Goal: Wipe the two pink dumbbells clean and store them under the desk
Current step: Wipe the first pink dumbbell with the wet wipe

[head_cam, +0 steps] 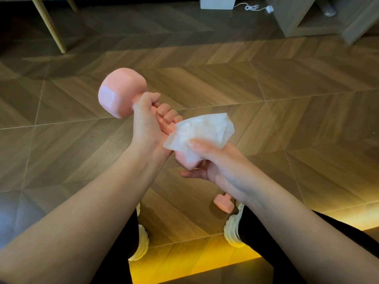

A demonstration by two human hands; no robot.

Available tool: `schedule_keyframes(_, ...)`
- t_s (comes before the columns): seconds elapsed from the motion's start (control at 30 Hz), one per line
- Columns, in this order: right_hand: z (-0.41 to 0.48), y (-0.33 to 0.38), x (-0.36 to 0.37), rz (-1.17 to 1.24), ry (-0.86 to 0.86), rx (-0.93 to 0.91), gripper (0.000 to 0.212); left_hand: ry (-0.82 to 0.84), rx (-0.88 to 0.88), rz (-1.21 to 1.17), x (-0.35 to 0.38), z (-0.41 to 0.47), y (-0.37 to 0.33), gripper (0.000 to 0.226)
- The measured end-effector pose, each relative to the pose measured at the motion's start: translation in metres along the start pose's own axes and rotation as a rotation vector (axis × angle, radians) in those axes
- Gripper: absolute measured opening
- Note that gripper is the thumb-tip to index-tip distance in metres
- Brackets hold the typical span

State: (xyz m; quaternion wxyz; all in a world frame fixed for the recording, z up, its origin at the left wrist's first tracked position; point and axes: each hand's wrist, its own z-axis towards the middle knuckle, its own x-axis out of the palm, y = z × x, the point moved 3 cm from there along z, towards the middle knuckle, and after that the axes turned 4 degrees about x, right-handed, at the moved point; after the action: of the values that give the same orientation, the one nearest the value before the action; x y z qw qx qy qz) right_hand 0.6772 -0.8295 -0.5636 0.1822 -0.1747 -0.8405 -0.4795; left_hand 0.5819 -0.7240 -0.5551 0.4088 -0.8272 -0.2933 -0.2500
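My left hand [150, 124] grips the handle of a pink dumbbell [121, 92], held up over the floor with one head pointing up and to the left. My right hand [213, 160] holds a white wet wipe [203, 131] wrapped over the dumbbell's lower head, thumb on top of the wipe, and most of that head is hidden. The second pink dumbbell [223, 202] lies on the floor beside my right shoe, partly covered by my right forearm.
The wooden herringbone floor [287, 111] spreads all around. A yellow chair leg [51, 25] stands at the back left. A white box with a cable [217, 2] and a grey shelf unit [307, 19] are at the back right. My white shoes [232, 232] sit below.
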Motion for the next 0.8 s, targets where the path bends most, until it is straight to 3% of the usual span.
schedule_keyframes(0.17,0.001,-0.001,0.002,0.002,-0.15,0.016,0.054,0.008,-0.019,-0.019,0.004,-0.002,0.004,0.033)
schedule_keyframes(0.37,-0.004,0.005,-0.002,0.045,0.078,-0.01,0.044,-0.001,-0.024,-0.036,0.001,0.003,-0.003,0.033)
schedule_keyframes(0.53,0.002,-0.003,0.005,-0.084,-0.105,-0.03,0.054,0.008,-0.018,0.005,-0.001,0.0,-0.001,0.034)
schedule_keyframes(0.63,0.003,-0.003,0.001,-0.03,-0.231,0.01,0.052,0.001,-0.015,0.009,0.003,-0.001,0.006,0.031)
schedule_keyframes(0.8,-0.003,0.006,-0.01,-0.021,-0.058,-0.039,0.05,-0.061,-0.014,-0.004,0.002,0.001,0.007,0.029)
